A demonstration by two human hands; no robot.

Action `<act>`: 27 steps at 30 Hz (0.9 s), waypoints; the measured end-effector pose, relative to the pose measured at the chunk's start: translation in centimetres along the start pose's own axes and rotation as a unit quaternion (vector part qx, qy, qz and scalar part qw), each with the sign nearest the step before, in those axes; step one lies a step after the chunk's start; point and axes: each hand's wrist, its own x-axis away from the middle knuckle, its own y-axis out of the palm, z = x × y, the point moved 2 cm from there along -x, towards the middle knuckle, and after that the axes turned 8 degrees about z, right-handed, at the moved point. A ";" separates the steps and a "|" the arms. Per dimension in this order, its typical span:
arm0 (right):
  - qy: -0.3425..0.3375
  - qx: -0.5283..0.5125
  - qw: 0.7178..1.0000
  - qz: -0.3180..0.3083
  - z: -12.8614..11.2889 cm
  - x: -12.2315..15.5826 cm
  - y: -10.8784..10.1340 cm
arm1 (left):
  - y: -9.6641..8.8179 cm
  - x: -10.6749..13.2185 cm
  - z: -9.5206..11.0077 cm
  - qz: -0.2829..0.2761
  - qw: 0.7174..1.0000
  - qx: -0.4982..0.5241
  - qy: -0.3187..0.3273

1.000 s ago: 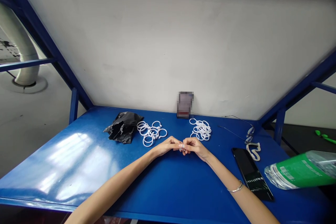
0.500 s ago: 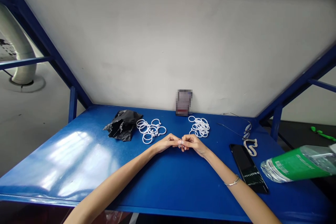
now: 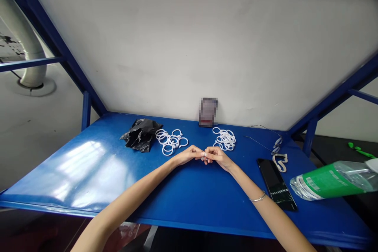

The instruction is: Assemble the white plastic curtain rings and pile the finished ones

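My left hand (image 3: 189,154) and my right hand (image 3: 217,156) meet over the middle of the blue table, fingertips pinched together. Between them shows a bit of a white plastic ring (image 3: 204,154); the fingers cover most of it. Beyond my left hand lies a loose heap of white plastic rings (image 3: 168,149), each with a small clasp. A second, denser heap of the same rings (image 3: 226,139) is just beyond my right hand. A bracelet circles my right wrist.
A crumpled black plastic bag (image 3: 141,134) lies left of the rings. A blurred upright object (image 3: 208,112) leans on the wall. To the right are a black phone (image 3: 276,184), glasses (image 3: 277,145), a pale curved piece (image 3: 280,162) and a green-labelled bottle (image 3: 330,181) lying sideways.
The view has shifted slightly, so the table and its things sit a little higher. Both hands stay pinched together around the ring, with hardly any movement.
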 end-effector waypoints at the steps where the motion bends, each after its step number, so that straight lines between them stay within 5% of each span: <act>1: 0.001 0.000 1.000 0.002 0.0 0.0 0.0 | 0.0 0.0 -0.1 0.002 1.000 0.003 0.001; 27: -0.018 0.016 1.000 0.017 0.1 -0.1 -0.3 | 0.4 0.1 0.3 0.037 0.999 0.032 -0.005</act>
